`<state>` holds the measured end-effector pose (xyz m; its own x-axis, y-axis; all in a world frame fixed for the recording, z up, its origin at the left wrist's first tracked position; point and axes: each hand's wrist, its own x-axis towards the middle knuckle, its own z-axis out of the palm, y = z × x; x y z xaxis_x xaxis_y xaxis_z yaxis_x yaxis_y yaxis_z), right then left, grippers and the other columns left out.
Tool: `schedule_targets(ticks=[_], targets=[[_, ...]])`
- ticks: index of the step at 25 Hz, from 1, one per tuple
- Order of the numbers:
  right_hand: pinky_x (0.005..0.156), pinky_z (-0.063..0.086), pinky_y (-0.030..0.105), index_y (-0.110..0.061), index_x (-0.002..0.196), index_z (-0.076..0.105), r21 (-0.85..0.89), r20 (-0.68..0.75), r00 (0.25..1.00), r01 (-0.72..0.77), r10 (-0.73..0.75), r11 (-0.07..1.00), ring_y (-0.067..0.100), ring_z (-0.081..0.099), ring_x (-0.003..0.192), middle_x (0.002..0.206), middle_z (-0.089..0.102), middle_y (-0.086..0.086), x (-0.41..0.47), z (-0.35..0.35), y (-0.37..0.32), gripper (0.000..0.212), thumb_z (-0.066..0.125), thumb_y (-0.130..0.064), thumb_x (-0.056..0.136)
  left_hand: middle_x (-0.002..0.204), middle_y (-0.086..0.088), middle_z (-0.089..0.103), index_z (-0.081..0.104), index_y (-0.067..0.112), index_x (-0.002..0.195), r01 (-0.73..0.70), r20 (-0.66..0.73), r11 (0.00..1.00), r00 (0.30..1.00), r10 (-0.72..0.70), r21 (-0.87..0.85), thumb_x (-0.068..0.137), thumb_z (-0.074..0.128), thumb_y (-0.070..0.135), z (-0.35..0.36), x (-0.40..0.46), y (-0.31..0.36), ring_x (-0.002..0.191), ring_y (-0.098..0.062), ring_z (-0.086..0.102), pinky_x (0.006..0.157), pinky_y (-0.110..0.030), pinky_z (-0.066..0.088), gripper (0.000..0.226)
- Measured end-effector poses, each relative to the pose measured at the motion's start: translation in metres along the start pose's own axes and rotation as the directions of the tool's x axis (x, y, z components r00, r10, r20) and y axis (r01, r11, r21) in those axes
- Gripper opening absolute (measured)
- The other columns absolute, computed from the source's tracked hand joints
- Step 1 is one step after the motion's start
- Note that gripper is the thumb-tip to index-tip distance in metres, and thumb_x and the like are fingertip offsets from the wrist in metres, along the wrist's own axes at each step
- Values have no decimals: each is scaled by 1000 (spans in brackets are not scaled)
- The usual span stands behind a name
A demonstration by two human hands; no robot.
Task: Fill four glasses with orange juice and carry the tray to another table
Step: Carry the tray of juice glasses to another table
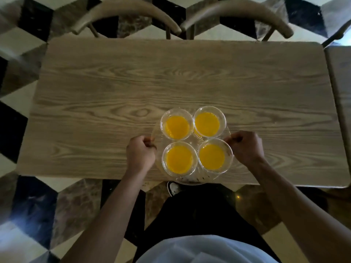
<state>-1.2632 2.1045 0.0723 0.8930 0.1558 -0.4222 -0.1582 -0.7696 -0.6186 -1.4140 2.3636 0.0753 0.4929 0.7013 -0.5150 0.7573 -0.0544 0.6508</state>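
Note:
A round clear glass tray [195, 140] carries several glasses of orange juice: far left [177, 124], far right [209, 121], near left [179, 159], near right [215, 155]. The tray is over the near edge of a wooden table [133, 82], its near rim past the edge. My left hand [139, 153] grips the tray's left rim with curled fingers. My right hand [247, 147] grips the right rim the same way. Whether the tray rests on the table or hangs just above it cannot be told.
Two curved-back wooden chairs [129, 14] [237, 12] stand at the table's far side. Another table edge [340, 88] lies to the right. The floor is patterned in black, white and brown tiles [28, 205]. My shoe [173, 188] shows under the near edge.

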Motion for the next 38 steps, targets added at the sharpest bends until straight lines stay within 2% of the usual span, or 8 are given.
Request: schedule_targets(ticks=[5,9,14,21,26,31,34,38], targets=[[48,42,6,-19,73,81,34,-22,999,-35,36,999,-5,65,50,57,73,-4,19,4,-4,10,77,-17,81,96,-7,79,76,12,107,8,-6,1000,1000,-8,30,90,68,0,6,26,14,87,-29,76,81,-48,65,22],[43,46,9,-15,74,79,85,21,1000,-24,22,996,4,68,45,60,73,-5,35,3,-15,10,78,-11,83,89,-7,78,76,11,105,44,-31,999,999,-43,32,90,67,-3,5,37,25,72,-23,74,68,-37,62,22],[38,39,4,-16,73,78,88,36,998,-52,49,995,-4,62,40,51,66,-16,52,9,-29,17,75,-4,83,94,-6,78,75,11,111,53,-43,998,998,-51,46,89,69,-3,2,53,31,81,-24,76,74,-39,64,27],[43,44,7,-18,75,80,59,-16,995,-93,94,994,-4,64,47,61,72,-8,68,27,-45,10,75,-12,82,89,-2,77,76,13,107,14,-20,999,1000,-13,43,90,67,-4,-4,94,38,74,-17,74,69,-32,61,25],[39,41,5,-16,76,80,125,-57,987,-143,151,982,-3,64,43,52,69,-13,73,40,-51,6,79,-12,82,84,-2,76,74,19,95,-79,32,993,997,77,84,88,67,-6,-9,125,48,66,-21,72,68,-39,64,27],[37,40,5,-14,75,78,159,-69,981,-171,183,972,-5,63,42,52,67,-22,80,55,-55,8,81,-13,83,75,9,72,71,21,92,-112,71,987,992,104,113,88,67,-6,-10,153,51,49,4,65,46,-11,50,28],[36,39,4,-14,74,78,157,-78,977,-185,199,970,-6,62,40,52,67,-22,89,63,-56,10,78,-10,84,78,11,72,75,19,97,-104,78,986,993,94,131,88,67,-3,-7,165,51,55,3,66,50,-11,49,26],[37,38,3,-16,75,79,117,-86,978,-180,191,977,-6,61,41,56,70,-15,100,71,-57,10,78,-12,84,76,10,72,68,29,87,-87,106,990,992,75,111,88,64,-4,-4,177,50,51,6,65,46,-9,47,34]])
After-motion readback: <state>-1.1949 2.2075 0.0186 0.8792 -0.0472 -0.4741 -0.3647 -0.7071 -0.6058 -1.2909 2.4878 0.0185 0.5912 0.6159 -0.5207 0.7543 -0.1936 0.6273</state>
